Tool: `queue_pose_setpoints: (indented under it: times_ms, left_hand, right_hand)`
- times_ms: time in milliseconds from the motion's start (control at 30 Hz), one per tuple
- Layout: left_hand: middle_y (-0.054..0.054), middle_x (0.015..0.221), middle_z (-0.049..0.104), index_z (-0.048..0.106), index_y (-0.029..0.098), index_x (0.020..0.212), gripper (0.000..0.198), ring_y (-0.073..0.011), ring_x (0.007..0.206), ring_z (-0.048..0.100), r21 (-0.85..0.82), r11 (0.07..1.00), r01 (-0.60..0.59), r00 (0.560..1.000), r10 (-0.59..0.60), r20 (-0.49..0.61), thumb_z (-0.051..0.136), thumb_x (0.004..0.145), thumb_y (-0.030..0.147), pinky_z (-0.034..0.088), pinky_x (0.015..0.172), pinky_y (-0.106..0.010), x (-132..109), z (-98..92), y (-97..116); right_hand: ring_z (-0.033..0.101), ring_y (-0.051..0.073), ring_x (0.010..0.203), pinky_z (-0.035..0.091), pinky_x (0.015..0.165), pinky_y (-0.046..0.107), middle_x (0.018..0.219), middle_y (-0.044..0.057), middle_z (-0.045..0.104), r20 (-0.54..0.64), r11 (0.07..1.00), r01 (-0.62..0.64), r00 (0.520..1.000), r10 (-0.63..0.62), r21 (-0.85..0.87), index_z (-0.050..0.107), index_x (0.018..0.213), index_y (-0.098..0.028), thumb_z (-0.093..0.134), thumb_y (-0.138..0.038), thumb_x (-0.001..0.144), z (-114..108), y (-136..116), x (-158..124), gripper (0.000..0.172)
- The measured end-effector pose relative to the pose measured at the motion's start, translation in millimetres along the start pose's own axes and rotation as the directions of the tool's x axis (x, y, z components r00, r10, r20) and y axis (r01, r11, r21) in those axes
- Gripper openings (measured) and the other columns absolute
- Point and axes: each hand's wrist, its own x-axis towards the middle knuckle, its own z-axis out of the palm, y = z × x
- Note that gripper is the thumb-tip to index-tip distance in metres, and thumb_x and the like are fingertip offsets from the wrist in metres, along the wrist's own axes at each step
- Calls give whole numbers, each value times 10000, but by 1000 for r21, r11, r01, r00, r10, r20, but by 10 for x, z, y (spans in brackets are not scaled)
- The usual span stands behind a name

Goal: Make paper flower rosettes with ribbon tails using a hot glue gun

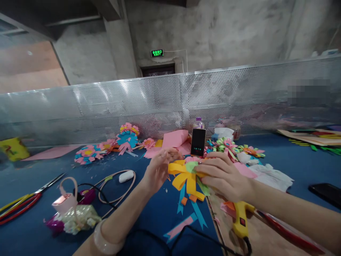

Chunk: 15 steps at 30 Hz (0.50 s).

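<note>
The looped paper flower [188, 175] shows orange-yellow on my feed, its round paper centre [190, 166] pale green. I see plain blue on the flat tabletop [157, 213], pink edged with blue on the narrow paper strip [181, 227], yellow on the plastic glue gun [240, 217], red and yellow on the long-bladed metal scissors [37, 193], and silvery dotted patterning across the perforated metal partition [128, 101].

1. yellow paper flower [191, 183] with green centre [191, 166]
2. right hand [226, 176] gripping the flower's right side
3. left hand [160, 170] curved just left of the flower
4. yellow glue gun [241, 220] near the flower, lower right
</note>
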Motion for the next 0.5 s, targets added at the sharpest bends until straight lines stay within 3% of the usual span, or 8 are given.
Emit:
queue_pose_setpoints:
  times_ms: [200, 367, 500]
  left_hand:
    - [-48, 938, 660, 657, 187, 913, 193, -188, 971, 600, -5, 997, 71, 997, -71, -13, 639, 733, 251, 458, 845, -267, 10, 20, -5]
    - [-82, 1096, 636, 637, 183, 985, 281, -239, 1121, 540, 18, 992, 124, 990, -123, -66, 597, 756, 341, 470, 854, -301, 16, 66, -24]
    - [-108, 1224, 576, 619, 173, 1007, 332, -244, 1156, 514, 80, 978, 191, 968, -174, -183, 516, 811, 421, 462, 867, -325, 109, -106, -102]
  right_hand:
    - [615, 182, 794, 457, 827, 388, 880, 63, 706, 9, 991, 83, 997, -82, -103, 543, 846, -184, 396, -84, 868, -34, -17, 47, 179]
    - [615, 188, 809, 458, 824, 397, 877, 64, 705, 16, 987, 113, 994, -112, -117, 555, 834, -189, 398, -85, 859, -40, -6, 22, 189]
    - [610, 192, 815, 455, 822, 410, 894, 65, 704, 25, 990, 76, 997, -74, -118, 550, 857, -188, 398, -91, 869, -30, 28, -37, 180]
